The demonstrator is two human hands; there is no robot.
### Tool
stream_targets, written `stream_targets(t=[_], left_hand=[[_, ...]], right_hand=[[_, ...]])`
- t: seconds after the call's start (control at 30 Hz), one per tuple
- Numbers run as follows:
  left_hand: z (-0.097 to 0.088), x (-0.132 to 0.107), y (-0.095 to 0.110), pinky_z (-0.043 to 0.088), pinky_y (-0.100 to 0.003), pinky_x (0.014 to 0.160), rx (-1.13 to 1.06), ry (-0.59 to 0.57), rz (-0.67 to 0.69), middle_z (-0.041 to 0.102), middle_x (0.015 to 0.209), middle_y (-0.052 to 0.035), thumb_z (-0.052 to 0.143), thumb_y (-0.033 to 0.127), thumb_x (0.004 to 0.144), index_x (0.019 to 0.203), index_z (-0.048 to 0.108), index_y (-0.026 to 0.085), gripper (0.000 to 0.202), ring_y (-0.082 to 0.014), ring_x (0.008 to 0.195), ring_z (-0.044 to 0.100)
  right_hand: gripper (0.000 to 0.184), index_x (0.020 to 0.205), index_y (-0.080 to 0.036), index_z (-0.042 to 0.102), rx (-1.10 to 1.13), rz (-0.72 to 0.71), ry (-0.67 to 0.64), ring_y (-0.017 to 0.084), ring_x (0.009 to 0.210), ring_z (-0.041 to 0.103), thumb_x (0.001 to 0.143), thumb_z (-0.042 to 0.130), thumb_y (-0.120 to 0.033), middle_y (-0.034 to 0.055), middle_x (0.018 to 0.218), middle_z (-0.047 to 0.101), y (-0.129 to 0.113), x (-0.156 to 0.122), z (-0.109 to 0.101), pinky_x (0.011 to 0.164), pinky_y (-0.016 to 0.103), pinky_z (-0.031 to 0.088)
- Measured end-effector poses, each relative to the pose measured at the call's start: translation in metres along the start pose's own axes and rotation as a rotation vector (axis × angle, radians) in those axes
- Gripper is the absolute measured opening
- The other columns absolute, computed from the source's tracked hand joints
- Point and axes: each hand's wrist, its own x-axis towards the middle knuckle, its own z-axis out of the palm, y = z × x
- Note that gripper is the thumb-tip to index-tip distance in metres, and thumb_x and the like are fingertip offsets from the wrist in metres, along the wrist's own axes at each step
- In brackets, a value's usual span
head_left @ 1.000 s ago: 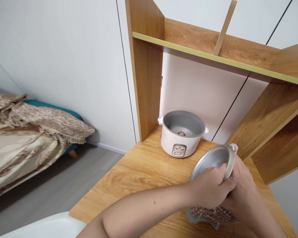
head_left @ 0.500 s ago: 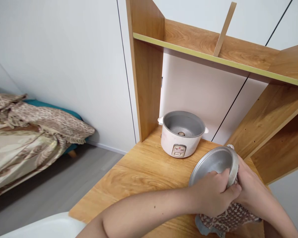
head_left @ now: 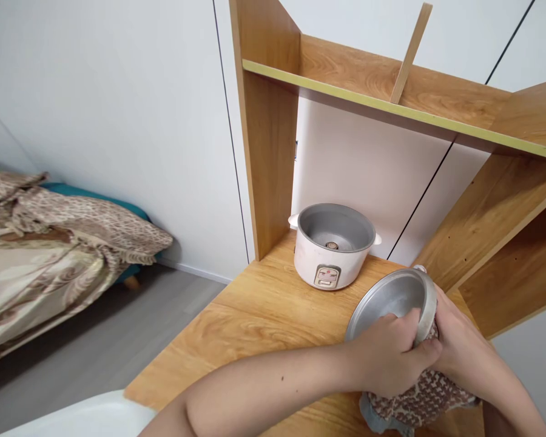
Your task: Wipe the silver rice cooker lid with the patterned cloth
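Note:
My left hand is closed over the near rim of a tilted metal inner pot, its opening turned toward the rice cooker. My right hand presses a brown-and-white patterned cloth against the pot's outer side, fingers wrapped round it. The pot is held just above the wooden desk. A white rice cooker body stands open and empty at the back of the desk, about a hand's width from the pot.
A wooden shelf unit rises behind and to the right of the desk. To the left lies grey floor and a bed with a patterned blanket. A white curved edge shows at the bottom left.
The pot has tilted a little more upright, and my right hand with the cloth has slid down and right along the pot's outer side. The cooker has not moved.

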Motion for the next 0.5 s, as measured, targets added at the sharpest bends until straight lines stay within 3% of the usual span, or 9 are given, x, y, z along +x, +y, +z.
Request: stream_targets(t=[0.13, 0.23, 0.37, 0.5], left_hand=[[-0.001, 0.001, 0.001, 0.057, -0.054, 0.089, -0.006, -0.023, -0.011, 0.070, 0.094, -0.0048, 0.053, 0.066, 0.118, 0.100, 0.041, 0.034, 0.039, -0.0344, 0.096, 0.074], [-0.002, 0.001, 0.000, 0.059, -0.054, 0.093, -0.052, -0.017, 0.006, 0.072, 0.098, -0.0055, 0.053, 0.067, 0.119, 0.101, 0.043, 0.033, 0.039, -0.0353, 0.101, 0.075], [-0.002, 0.002, -0.003, 0.063, -0.056, 0.101, -0.134, -0.013, -0.007, 0.075, 0.104, -0.0060, 0.056, 0.067, 0.120, 0.100, 0.046, 0.033, 0.040, -0.0356, 0.108, 0.078], [0.000, 0.005, -0.009, 0.066, -0.056, 0.101, -0.181, 0.024, -0.033, 0.078, 0.103, -0.0052, 0.065, 0.067, 0.117, 0.096, 0.053, 0.032, 0.042, -0.0352, 0.108, 0.079]], right_hand=[[0.093, 0.178, -0.030, 0.063, -0.009, 0.043, -0.005, 0.051, 0.171, 0.069, 0.089, 0.086, -0.048, 0.0210, 0.183, 0.070, -0.004, 0.001, 0.000, 0.139, 0.074, 0.064], [0.085, 0.171, -0.029, 0.065, -0.022, 0.058, -0.028, 0.050, 0.170, 0.070, 0.090, 0.083, -0.048, 0.0220, 0.177, 0.072, -0.009, 0.001, -0.001, 0.140, 0.073, 0.063], [0.089, 0.165, -0.031, 0.064, -0.006, 0.035, -0.002, 0.050, 0.164, 0.074, 0.080, 0.087, -0.040, 0.0183, 0.167, 0.076, -0.015, -0.002, 0.002, 0.135, 0.072, 0.067], [0.062, 0.134, -0.035, 0.067, 0.007, -0.060, 0.054, 0.048, 0.148, 0.077, 0.076, 0.087, -0.031, 0.0118, 0.144, 0.079, -0.020, -0.006, 0.011, 0.125, 0.072, 0.070]])
